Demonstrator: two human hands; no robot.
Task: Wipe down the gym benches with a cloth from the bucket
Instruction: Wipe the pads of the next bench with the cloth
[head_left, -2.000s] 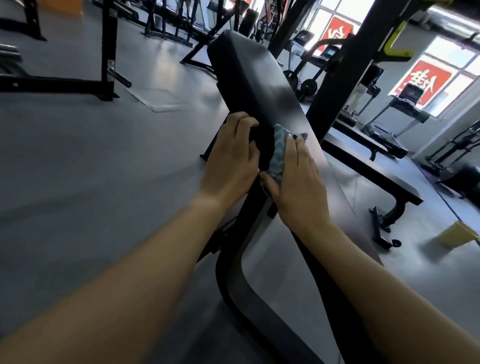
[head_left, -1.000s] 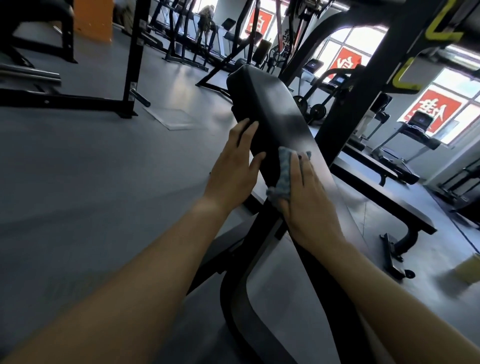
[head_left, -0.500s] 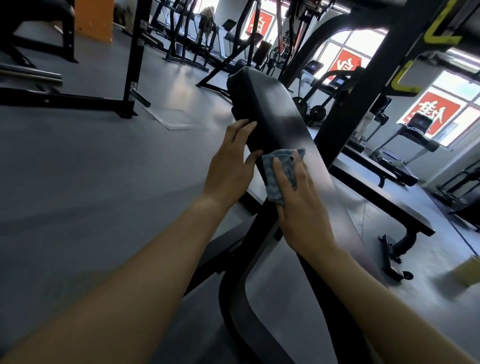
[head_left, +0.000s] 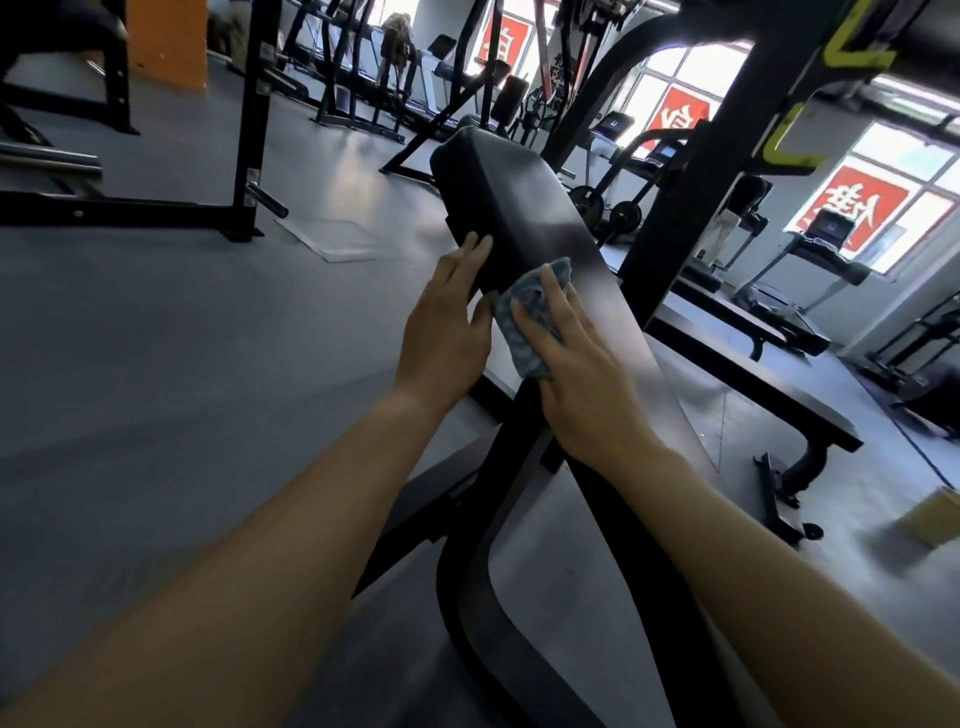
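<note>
A black padded incline bench (head_left: 511, 197) rises away from me in the middle of the view, its top surface shiny. My right hand (head_left: 576, 358) presses a blue-grey cloth (head_left: 524, 317) flat against the pad's left edge, fingers straight over the cloth. My left hand (head_left: 447, 327) rests on the left side of the pad with straight fingers, right beside the cloth. The bench's black curved frame (head_left: 467, 587) runs down below my arms.
A second flat black bench (head_left: 779, 384) stands to the right behind a thick black upright (head_left: 691, 208). A yellowish bucket (head_left: 935, 522) sits on the grey floor at the far right. Racks and treadmills line the back and left.
Both hands have slid up the pad's left edge with the cloth. The left hand's fingers have gone from curled round the edge to lying straight.
</note>
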